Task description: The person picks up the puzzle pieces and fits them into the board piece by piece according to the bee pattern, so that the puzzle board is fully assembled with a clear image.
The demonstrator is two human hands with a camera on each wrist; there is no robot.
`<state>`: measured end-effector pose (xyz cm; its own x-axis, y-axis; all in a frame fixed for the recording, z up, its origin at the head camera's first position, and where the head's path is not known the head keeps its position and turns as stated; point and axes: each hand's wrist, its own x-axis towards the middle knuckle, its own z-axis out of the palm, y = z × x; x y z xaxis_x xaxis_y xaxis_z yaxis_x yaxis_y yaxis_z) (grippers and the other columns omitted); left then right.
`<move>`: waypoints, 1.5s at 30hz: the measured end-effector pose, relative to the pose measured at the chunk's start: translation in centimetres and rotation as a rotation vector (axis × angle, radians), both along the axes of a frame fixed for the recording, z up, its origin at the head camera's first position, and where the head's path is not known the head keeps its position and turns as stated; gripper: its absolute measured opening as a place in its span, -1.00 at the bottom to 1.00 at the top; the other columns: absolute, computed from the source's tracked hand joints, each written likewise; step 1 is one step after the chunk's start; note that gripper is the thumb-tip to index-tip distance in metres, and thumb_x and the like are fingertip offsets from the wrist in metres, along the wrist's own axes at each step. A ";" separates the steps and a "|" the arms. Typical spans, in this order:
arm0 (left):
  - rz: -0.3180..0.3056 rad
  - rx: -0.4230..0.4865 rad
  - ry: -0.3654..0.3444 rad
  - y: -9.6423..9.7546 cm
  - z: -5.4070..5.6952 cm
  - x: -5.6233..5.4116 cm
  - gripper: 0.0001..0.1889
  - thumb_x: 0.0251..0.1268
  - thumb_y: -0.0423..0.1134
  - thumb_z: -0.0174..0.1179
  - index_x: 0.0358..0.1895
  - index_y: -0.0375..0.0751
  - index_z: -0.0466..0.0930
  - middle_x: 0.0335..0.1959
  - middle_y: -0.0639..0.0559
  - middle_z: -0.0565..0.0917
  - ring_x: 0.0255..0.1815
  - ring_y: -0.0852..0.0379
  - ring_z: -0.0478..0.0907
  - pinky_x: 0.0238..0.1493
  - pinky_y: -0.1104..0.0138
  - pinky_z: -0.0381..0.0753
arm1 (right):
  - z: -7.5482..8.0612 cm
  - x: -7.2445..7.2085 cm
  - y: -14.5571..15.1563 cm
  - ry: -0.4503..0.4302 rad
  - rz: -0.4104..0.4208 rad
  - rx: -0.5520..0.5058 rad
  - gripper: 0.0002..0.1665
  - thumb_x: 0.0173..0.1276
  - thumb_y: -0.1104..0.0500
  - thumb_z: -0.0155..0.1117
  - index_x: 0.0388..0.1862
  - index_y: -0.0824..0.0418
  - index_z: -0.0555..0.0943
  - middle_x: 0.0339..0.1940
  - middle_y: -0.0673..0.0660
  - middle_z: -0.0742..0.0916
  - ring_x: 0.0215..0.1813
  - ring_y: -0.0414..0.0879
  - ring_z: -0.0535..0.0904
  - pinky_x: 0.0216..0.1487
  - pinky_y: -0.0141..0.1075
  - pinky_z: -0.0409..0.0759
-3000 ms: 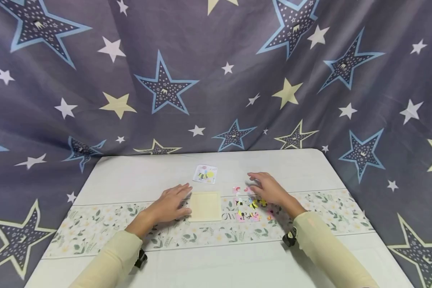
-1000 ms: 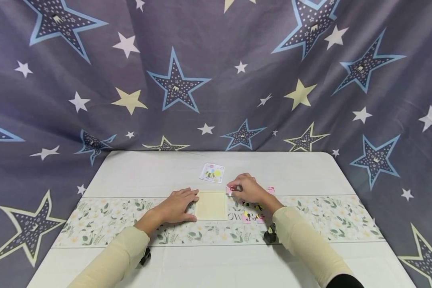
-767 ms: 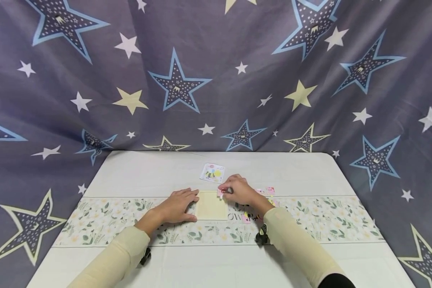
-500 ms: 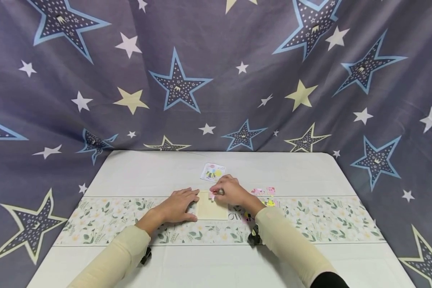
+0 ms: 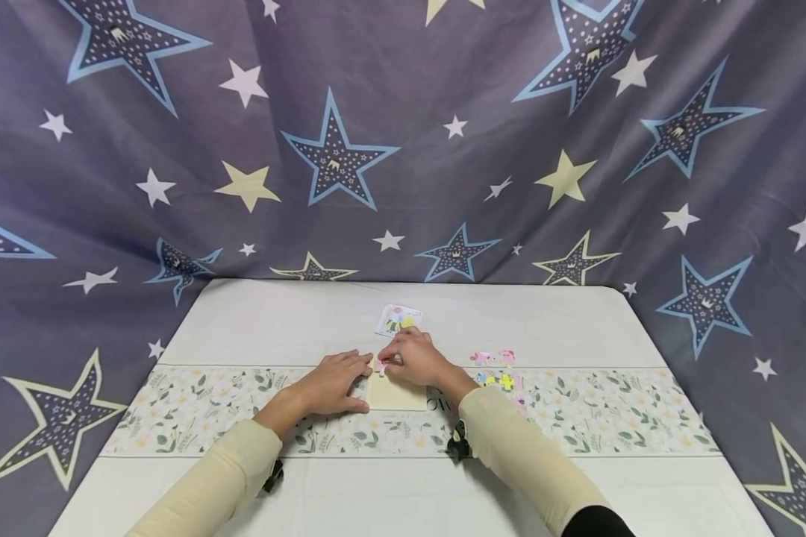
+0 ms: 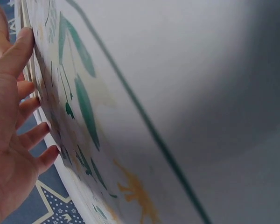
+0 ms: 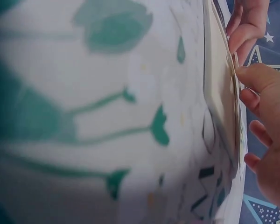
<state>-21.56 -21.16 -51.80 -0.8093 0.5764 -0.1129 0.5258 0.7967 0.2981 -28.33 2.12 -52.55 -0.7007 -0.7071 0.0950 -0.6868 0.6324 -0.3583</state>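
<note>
A shallow wooden puzzle tray (image 5: 398, 395) lies on the floral strip of the table. My right hand (image 5: 413, 361) pinches a pink jigsaw piece (image 5: 379, 366) at the tray's far left corner. Along the tray's left edge rests my left hand (image 5: 332, 384), fingers relaxed and holding nothing. The left wrist view has that left hand (image 6: 11, 126) at its left side. In the right wrist view, the tray (image 7: 221, 88) appears edge-on beside my right hand (image 7: 273, 126); the piece cannot be made out there.
Several loose jigsaw pieces (image 5: 506, 381), pink and yellow, lie right of the tray, partly behind the right forearm. A picture card with a bee (image 5: 398, 319) lies beyond the tray. A star-patterned curtain (image 5: 457, 186) hangs behind the table.
My right hand went from the loose pieces, picked up a pink jigsaw piece, and carried it left over the tray to its far left corner. The left hand stayed by the tray's left edge.
</note>
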 end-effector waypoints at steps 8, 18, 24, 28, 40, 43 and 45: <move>-0.001 0.010 0.008 0.0 0.1 0.1 -0.24 0.25 0.28 0.32 0.37 -0.16 0.48 0.58 -0.15 0.31 0.60 -0.28 0.19 0.53 -0.21 0.23 | 0.0 0.4 -0.6 0.027 -0.045 0.039 -0.72 0.37 0.00 0.36 0.03 -0.12 0.79 0.04 -0.05 0.77 0.33 0.01 0.45 0.29 0.02 0.40; 0.006 0.000 -0.005 -0.2 0.0 0.1 -0.21 0.26 0.29 0.31 0.40 -0.16 0.46 0.60 -0.14 0.28 0.62 -0.26 0.16 0.55 -0.20 0.21 | -0.1 0.5 -0.8 0.035 -0.039 0.063 -0.75 0.41 -0.02 0.34 0.02 -0.12 0.79 0.03 -0.06 0.73 0.31 -0.02 0.45 0.27 0.01 0.41; -0.010 0.001 0.002 -0.3 0.0 0.0 -0.23 0.27 0.27 0.31 0.39 -0.18 0.47 0.59 -0.17 0.30 0.61 -0.29 0.18 0.53 -0.22 0.22 | 0.4 0.2 -0.5 0.014 -0.006 0.077 -0.72 0.44 -0.05 0.31 0.06 -0.13 0.77 0.06 -0.05 0.73 0.30 -0.01 0.45 0.27 0.01 0.42; -0.008 0.003 -0.004 -0.1 0.1 0.0 -0.23 0.27 0.28 0.30 0.39 -0.16 0.46 0.59 -0.16 0.29 0.61 -0.29 0.17 0.54 -0.22 0.21 | 0.9 -0.1 0.4 -0.014 -0.006 0.037 -0.71 0.46 -0.03 0.29 0.09 -0.10 0.76 0.08 -0.02 0.74 0.33 0.04 0.45 0.27 0.04 0.42; 0.006 -0.009 -0.023 0.0 0.4 0.1 -0.24 0.27 0.28 0.30 0.39 -0.13 0.46 0.60 -0.12 0.27 0.63 -0.25 0.15 0.56 -0.19 0.19 | 2.2 -1.1 5.2 -0.073 -0.044 -0.043 -0.66 0.44 0.06 0.30 0.16 0.03 0.73 0.12 0.06 0.75 0.42 0.17 0.41 0.35 0.22 0.37; 0.002 0.000 -0.016 0.0 0.4 0.1 -0.24 0.26 0.27 0.32 0.38 -0.15 0.47 0.59 -0.13 0.29 0.62 -0.26 0.16 0.55 -0.20 0.20 | 2.4 -1.1 6.6 -0.074 -0.054 -0.071 -0.66 0.45 0.11 0.30 0.16 0.05 0.73 0.10 0.07 0.75 0.41 0.17 0.41 0.34 0.28 0.36; 0.002 -0.004 -0.013 0.1 0.3 0.1 -0.23 0.25 0.27 0.32 0.38 -0.15 0.47 0.60 -0.12 0.29 0.62 -0.26 0.16 0.55 -0.20 0.20 | 2.5 -1.1 7.6 -0.066 -0.062 -0.086 -0.65 0.44 0.13 0.31 0.17 0.05 0.72 0.08 0.07 0.76 0.40 0.18 0.43 0.36 0.29 0.35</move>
